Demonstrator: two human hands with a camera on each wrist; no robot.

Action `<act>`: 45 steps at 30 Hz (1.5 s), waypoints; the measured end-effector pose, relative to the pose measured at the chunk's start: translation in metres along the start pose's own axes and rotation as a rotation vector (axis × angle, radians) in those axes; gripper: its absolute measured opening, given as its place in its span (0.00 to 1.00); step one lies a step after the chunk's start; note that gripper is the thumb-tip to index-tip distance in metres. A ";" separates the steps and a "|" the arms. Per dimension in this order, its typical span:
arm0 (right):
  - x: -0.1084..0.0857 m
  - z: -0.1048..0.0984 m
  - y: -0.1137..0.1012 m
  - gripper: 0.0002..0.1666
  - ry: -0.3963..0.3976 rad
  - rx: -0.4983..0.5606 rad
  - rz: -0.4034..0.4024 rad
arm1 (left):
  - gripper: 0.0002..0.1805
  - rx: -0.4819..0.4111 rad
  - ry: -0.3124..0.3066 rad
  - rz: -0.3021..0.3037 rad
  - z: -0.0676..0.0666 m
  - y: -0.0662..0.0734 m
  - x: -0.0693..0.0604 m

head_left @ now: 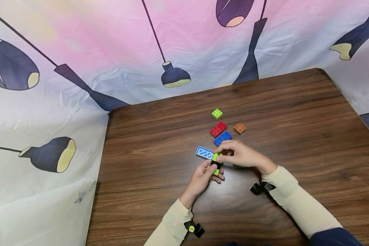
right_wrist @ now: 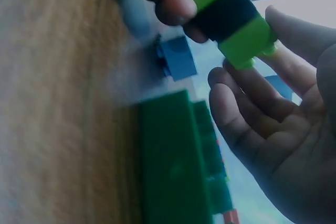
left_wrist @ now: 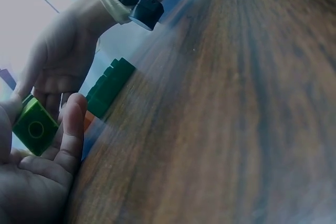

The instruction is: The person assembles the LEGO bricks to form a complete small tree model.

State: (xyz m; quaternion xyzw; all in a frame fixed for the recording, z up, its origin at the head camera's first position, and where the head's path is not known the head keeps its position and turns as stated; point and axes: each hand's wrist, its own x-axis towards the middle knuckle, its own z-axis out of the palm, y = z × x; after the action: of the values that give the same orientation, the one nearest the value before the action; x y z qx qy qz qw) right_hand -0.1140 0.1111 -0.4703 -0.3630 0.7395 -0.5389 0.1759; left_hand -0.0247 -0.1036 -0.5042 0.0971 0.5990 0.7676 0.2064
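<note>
Currently both hands are together over a wood-grain worktop, clamped on one small block stack: lime at both ends, black in the mid. L hand grips it w/ thumb against the lower part; R hand pinches the upper lime end btwn thumb & index, its other fingers curved below. In the R wrist view, studs show on the lime end nearest the R thumb.

Loose pcs nearby: light-blue brick, underside up, just beyond the stack; blue brick close to the R fingertips, studs up; red brick just beside it, also studs up. Orange-brown brick sits to the right of the red one, & a sq. lime brick is farthest out. Dark green brick is under/near the R hand, mostly hidden from the head cam.

Both arms wear cream sleeves w/ black wrist devices, L & R. Re labels: round yellow-green sticker on the L device, its mark too small to read. Backdrop cloth behind: pink/white/blue, printed w/ dark hanging lamps.
</note>
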 end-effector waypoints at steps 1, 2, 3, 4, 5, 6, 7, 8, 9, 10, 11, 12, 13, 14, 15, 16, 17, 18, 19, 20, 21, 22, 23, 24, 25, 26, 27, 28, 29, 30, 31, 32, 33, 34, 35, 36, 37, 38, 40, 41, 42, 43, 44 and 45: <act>0.000 -0.002 0.000 0.11 -0.010 -0.011 -0.008 | 0.26 0.002 -0.001 -0.001 0.000 0.000 0.000; -0.001 -0.004 0.000 0.11 -0.018 -0.020 -0.016 | 0.26 0.001 -0.002 -0.002 0.001 0.000 0.000; -0.001 -0.005 0.000 0.11 -0.025 -0.023 -0.022 | 0.26 0.000 -0.002 -0.003 0.001 0.001 0.000; -0.002 -0.006 0.000 0.12 -0.032 -0.020 -0.027 | 0.26 -0.001 -0.001 -0.006 0.001 0.001 0.000; -0.002 -0.007 0.000 0.12 -0.037 -0.016 -0.029 | 0.25 -0.002 0.000 -0.010 0.001 0.001 0.000; -0.002 -0.007 0.001 0.12 -0.040 -0.013 -0.029 | 0.25 -0.003 0.002 -0.013 0.001 0.001 -0.001; -0.002 -0.007 0.001 0.12 -0.043 -0.011 -0.028 | 0.24 -0.002 0.003 -0.017 0.001 0.001 -0.001; -0.002 -0.007 0.001 0.12 -0.043 -0.006 -0.026 | 0.25 -0.001 0.004 -0.017 0.001 0.001 -0.001; -0.002 -0.007 0.001 0.12 -0.043 -0.002 -0.026 | 0.25 0.001 0.004 -0.016 0.001 0.000 0.000; -0.002 -0.007 0.001 0.12 -0.041 0.000 -0.027 | 0.25 0.004 0.003 -0.015 0.001 0.000 0.000; -0.002 -0.006 0.001 0.12 -0.040 0.003 -0.029 | 0.25 0.006 0.001 -0.013 0.001 0.000 0.000; -0.002 -0.006 0.000 0.12 -0.038 0.006 -0.031 | 0.25 0.008 -0.001 -0.012 0.001 0.000 0.000; -0.002 -0.006 0.000 0.12 -0.038 0.009 -0.033 | 0.25 0.008 -0.003 -0.009 0.001 0.000 0.000; -0.002 -0.006 0.000 0.12 -0.038 0.011 -0.035 | 0.25 0.009 -0.005 -0.007 0.001 0.000 0.000; -0.001 -0.006 0.000 0.12 -0.039 0.013 -0.037 | 0.25 0.010 -0.008 -0.006 0.001 0.000 0.000; -0.001 -0.006 0.000 0.12 -0.040 0.017 -0.036 | 0.25 0.009 -0.011 -0.005 0.000 0.000 0.000; -0.001 -0.006 -0.001 0.12 -0.040 0.019 -0.036 | 0.25 0.010 -0.014 -0.004 0.000 0.000 0.000; -0.002 -0.006 -0.001 0.12 -0.041 0.023 -0.038 | 0.25 0.010 -0.016 -0.001 0.000 -0.001 0.000; -0.002 -0.006 -0.001 0.12 -0.043 0.025 -0.037 | 0.25 0.010 -0.018 0.003 0.000 -0.001 0.000; -0.002 -0.006 -0.002 0.12 -0.044 0.029 -0.035 | 0.25 0.012 -0.019 0.006 0.000 -0.001 0.000; -0.002 -0.006 -0.002 0.12 -0.045 0.032 -0.034 | 0.24 0.013 -0.021 0.008 0.000 -0.001 0.000; -0.002 -0.006 -0.002 0.12 -0.048 0.035 -0.030 | 0.25 0.013 -0.022 0.011 0.000 -0.002 0.000; -0.002 -0.006 -0.002 0.12 -0.051 0.037 -0.027 | 0.25 0.015 -0.022 0.012 0.000 -0.002 0.000; -0.002 -0.006 -0.002 0.12 -0.054 0.040 -0.023 | 0.25 0.016 -0.022 0.014 0.000 -0.002 0.000; -0.001 -0.006 -0.002 0.11 -0.057 0.042 -0.019 | 0.25 0.018 -0.022 0.013 0.000 -0.001 0.000; -0.001 -0.006 -0.001 0.11 -0.059 0.044 -0.016 | 0.25 0.019 -0.023 0.012 0.000 -0.001 0.000; -0.001 -0.006 -0.001 0.11 -0.060 0.044 -0.014 | 0.25 0.020 -0.023 0.011 0.000 -0.001 0.000; -0.001 -0.006 -0.001 0.11 -0.062 0.045 -0.011 | 0.25 0.021 -0.024 0.008 0.000 -0.001 -0.001; -0.002 -0.006 -0.001 0.11 -0.064 0.045 -0.009 | 0.25 0.023 -0.025 0.006 0.000 -0.001 -0.001; -0.002 -0.006 -0.001 0.11 -0.065 0.046 -0.006 | 0.25 0.025 -0.026 0.004 0.000 -0.001 -0.001; -0.002 -0.006 -0.001 0.11 -0.066 0.046 -0.005 | 0.25 0.026 -0.026 0.003 0.000 -0.001 -0.001; -0.002 -0.005 -0.001 0.11 -0.067 0.046 -0.004 | 0.25 0.028 -0.026 0.004 0.000 -0.001 -0.001; -0.002 -0.005 -0.001 0.11 -0.068 0.045 -0.002 | 0.24 0.028 -0.026 0.003 0.000 -0.001 -0.001; -0.002 -0.005 -0.001 0.11 -0.069 0.046 -0.001 | 0.24 0.030 -0.026 0.002 -0.001 -0.001 -0.001; -0.001 -0.005 0.000 0.11 -0.069 0.046 0.000 | 0.24 0.029 -0.026 0.002 -0.001 -0.001 -0.001; -0.001 -0.005 0.000 0.11 -0.069 0.045 0.000 | 0.24 0.029 -0.025 0.002 -0.001 -0.001 -0.001; -0.001 -0.005 0.000 0.11 -0.069 0.045 0.000 | 0.24 0.029 -0.025 0.003 -0.001 -0.001 -0.001; -0.001 -0.005 0.000 0.11 -0.068 0.044 -0.001 | 0.24 0.028 -0.023 0.002 0.000 0.000 -0.002; -0.001 -0.005 0.000 0.12 -0.067 0.042 -0.002 | 0.24 0.026 -0.020 -0.001 0.000 0.000 -0.002; -0.001 -0.005 -0.001 0.12 -0.066 0.041 -0.003 | 0.24 0.024 -0.018 -0.002 0.000 0.001 -0.002; -0.002 -0.005 -0.001 0.12 -0.065 0.039 -0.003 | 0.24 0.024 -0.017 -0.002 0.000 0.001 -0.002; -0.002 -0.005 -0.001 0.12 -0.064 0.037 -0.005 | 0.24 0.024 -0.017 -0.002 0.000 0.001 -0.002; -0.002 -0.005 -0.001 0.12 -0.062 0.034 -0.008 | 0.24 0.024 -0.016 -0.005 0.000 0.001 -0.002; -0.002 -0.005 -0.001 0.12 -0.060 0.032 -0.008 | 0.24 0.024 -0.017 -0.006 0.000 0.001 -0.002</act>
State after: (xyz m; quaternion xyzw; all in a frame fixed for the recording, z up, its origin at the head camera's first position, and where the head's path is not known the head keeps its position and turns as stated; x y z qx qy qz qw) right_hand -0.1154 0.1157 -0.4680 -0.3791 0.7236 -0.5404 0.2015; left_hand -0.0231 -0.1042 -0.5031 0.1041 0.6068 0.7588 0.2126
